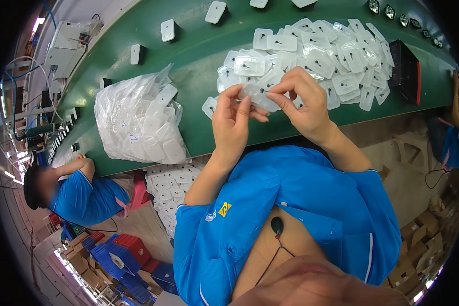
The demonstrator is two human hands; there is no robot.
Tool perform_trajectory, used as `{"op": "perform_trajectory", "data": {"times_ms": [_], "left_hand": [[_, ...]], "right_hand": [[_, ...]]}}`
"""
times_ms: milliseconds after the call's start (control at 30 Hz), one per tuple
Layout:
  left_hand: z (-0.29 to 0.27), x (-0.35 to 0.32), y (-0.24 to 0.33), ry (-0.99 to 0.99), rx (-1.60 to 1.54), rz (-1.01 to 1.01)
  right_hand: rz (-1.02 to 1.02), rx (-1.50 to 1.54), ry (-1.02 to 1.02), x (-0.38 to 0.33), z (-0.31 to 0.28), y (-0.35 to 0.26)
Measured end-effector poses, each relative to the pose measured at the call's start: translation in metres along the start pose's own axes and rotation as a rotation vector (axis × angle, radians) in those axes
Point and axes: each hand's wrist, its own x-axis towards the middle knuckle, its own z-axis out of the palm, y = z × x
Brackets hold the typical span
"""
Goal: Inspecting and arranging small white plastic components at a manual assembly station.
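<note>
Above the near edge of the green table (199,130), both hands are raised around one translucent white plastic plate (260,98) with rounded corners. My left hand (232,117) grips its left end between thumb and fingers. From the other side, my right hand (303,102) pinches at a small black part (263,91) by the plate's surface; its fingertips partly cover the spot, so whether the part is attached is unclear. Just beyond the hands lies a large heap of similar clear plates (316,56), many with a small black piece in the middle.
A clear plastic bag (137,122) full of white plates sits left of my hands. A black and red bin (405,71) borders the heap on the right. White-topped blocks (168,30) stand in a spaced row farther back. A co-worker (86,194) in blue sits at the left.
</note>
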Motion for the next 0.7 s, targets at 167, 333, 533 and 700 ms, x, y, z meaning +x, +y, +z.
{"op": "perform_trajectory", "data": {"times_ms": [167,333,533,700], "left_hand": [[0.004,-0.001,-0.004,0.053,-0.036,0.046],[0.009,-0.003,0.000,0.041,-0.030,0.021],[0.007,-0.002,-0.007,-0.001,0.083,0.126],[0.001,0.000,-0.015,-0.011,0.274,0.240]], "right_hand": [[-0.070,-0.087,0.048,0.000,0.003,-0.001],[0.012,-0.014,0.015,-0.002,0.011,0.005],[0.257,0.127,-0.048,-0.004,0.012,0.005],[0.398,0.281,-0.032,-0.005,0.017,0.006]]}}
